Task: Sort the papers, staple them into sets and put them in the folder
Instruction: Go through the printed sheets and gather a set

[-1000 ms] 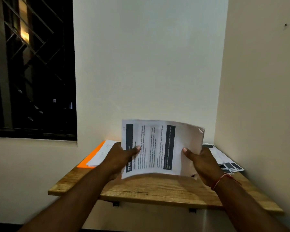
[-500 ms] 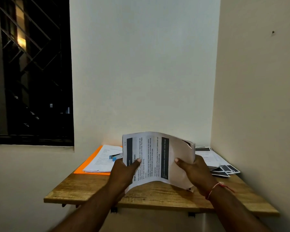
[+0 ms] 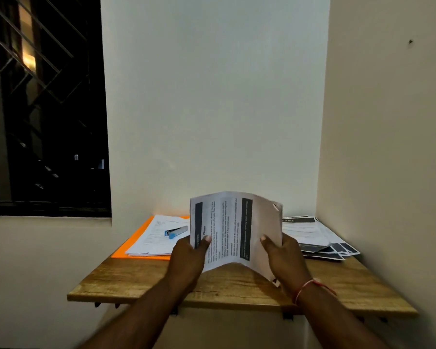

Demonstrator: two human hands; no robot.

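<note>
Pale walls meet in a corner above a small wooden table (image 3: 141,280), with a dark barred window (image 3: 43,109) off to the left. From my feed I see both hands raised over the middle of the table, holding a printed sheaf (image 3: 234,230) upright between them. It bows toward the camera along its centre. The left hand (image 3: 186,258) pinches the sheaf's left edge with the thumb on the printed face, and the right hand (image 3: 285,260) grips the right edge the same way. A red thread (image 3: 307,288) circles the right wrist. At the far left of the table lies an orange folder (image 3: 126,250) with a white paper stack (image 3: 151,238) on it. A blue stapler (image 3: 175,231) rests on that stack. More loose sheets (image 3: 312,238) are fanned out at the far right, against the wall.
</note>
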